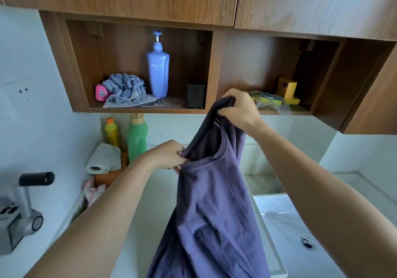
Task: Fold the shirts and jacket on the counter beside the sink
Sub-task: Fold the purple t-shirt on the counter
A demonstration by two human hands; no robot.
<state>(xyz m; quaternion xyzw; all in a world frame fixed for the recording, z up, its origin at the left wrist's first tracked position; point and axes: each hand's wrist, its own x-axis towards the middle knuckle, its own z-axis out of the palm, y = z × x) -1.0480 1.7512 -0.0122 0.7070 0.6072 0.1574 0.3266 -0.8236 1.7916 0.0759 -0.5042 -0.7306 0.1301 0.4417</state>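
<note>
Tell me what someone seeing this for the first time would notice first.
A purple shirt hangs mid-frame over the counter, held up by both hands: the right hand grips it high, the left hand pinches its neckline lower down. Behind, a tall blue pump bottle stands in the left open cubby, and a white sink sits at lower right.

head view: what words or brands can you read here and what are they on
"QUAI", start unclear, on the blue bottle; the smaller line under it is too blurred.
"ELENK", cut off by a fold, on the neck label of the shirt.
Pink pack and green bottle: print too blurred to read.
</note>
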